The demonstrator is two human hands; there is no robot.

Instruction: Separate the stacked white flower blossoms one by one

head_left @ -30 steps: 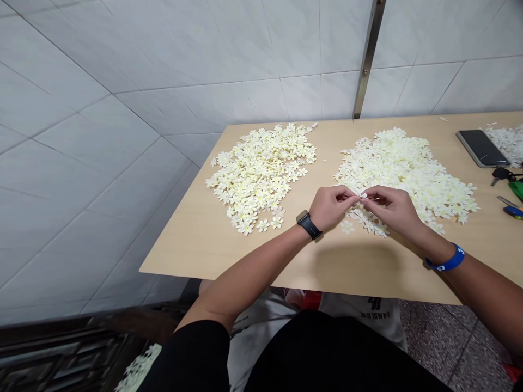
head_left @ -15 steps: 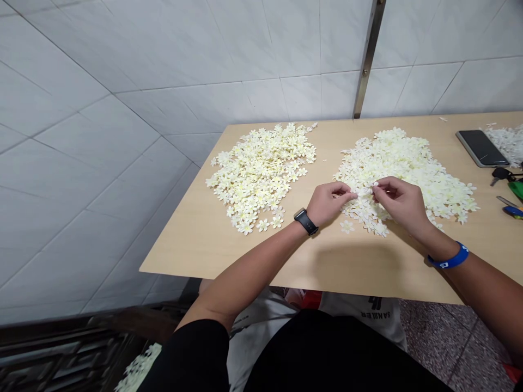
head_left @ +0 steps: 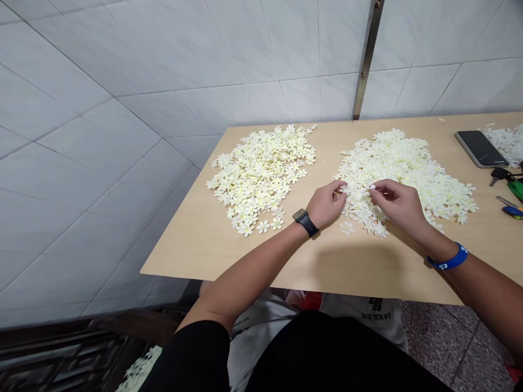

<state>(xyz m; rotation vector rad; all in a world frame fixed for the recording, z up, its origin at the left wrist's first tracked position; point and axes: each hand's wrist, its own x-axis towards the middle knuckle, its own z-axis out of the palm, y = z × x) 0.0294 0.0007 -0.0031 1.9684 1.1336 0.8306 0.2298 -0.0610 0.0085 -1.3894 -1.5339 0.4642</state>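
Note:
My left hand (head_left: 326, 206), with a black watch (head_left: 305, 222) on its wrist, pinches a white artificial flower (head_left: 344, 189) between thumb and forefinger. My right hand (head_left: 401, 206) is closed in a pinch just to the right, a small white piece (head_left: 372, 187) showing at its fingertips; its exact kind is too small to tell. Both hands are over the near left part of a heap of pale flowers (head_left: 412, 163). One loose flower (head_left: 347, 227) lies below my left fingertips. Farther left spreads a second heap of flowers with yellow centres (head_left: 261, 169).
The wooden tabletop (head_left: 196, 239) meets a tiled wall (head_left: 261, 103). A phone (head_left: 481, 148) lies at the right, beside small white scraps (head_left: 509, 142). Keys (head_left: 499, 174) and a blue-handled tool (head_left: 512, 210) rest near the right edge. More flowers (head_left: 141, 367) show at lower left.
My left hand has shifted slightly left, away from the right fingertips, and the gap between the hands is wider. The flower at the left fingertips now shows more clearly.

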